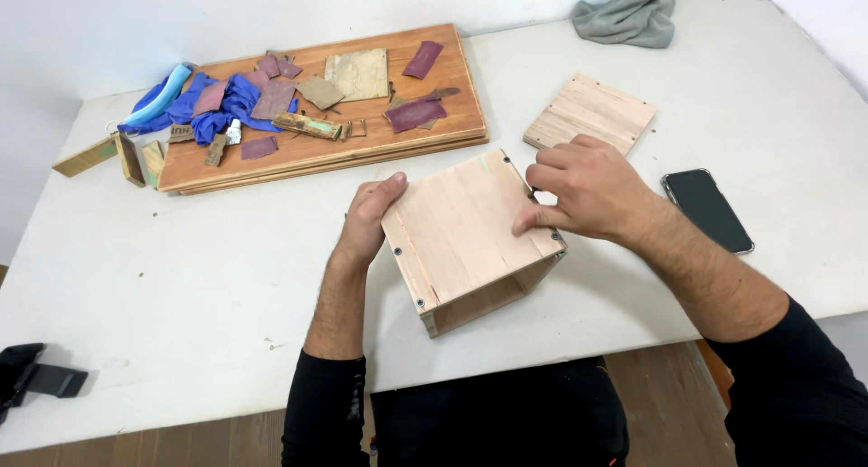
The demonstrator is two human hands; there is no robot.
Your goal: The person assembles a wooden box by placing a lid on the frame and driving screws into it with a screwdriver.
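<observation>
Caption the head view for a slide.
Both hands, left and right, steady a wooden box on a white table.

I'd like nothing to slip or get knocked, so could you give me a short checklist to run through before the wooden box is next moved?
1. Left hand steadies the wooden box at its left side: ok.
2. Right hand rests on the box's top panel near its right edge: ok.
3. Box sits fully on the white table, though close to the near edge: ok.
4. Phone lies apart from the box, to its right: ok.
5. Loose wooden panel lies behind the box, close to the right hand's knuckles: ok, but tight.
6. Screws along the box's edge fully seated: cannot tell.
</observation>
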